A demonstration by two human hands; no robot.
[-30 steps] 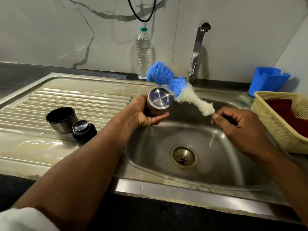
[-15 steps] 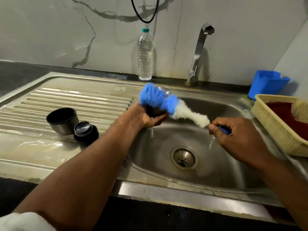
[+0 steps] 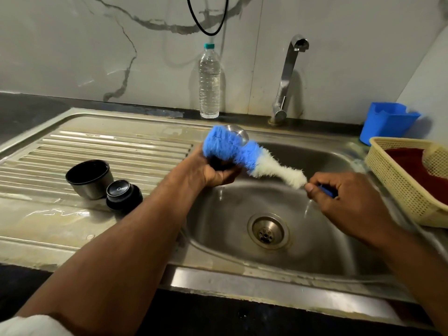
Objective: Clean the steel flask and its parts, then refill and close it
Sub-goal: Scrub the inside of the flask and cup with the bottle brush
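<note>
While the left hand (image 3: 213,169) grips the wet flask (image 3: 238,135) over the sink (image 3: 339,258), right hand (image 3: 339,192), at three o'clock, clutching the brush (image 3: 244,156), it could slip.

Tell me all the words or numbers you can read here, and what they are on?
None can be read.
The water bottle by the wall has no label showing.
The flask, the steel cup, the black stopper and the blue tub show no writing.
</note>
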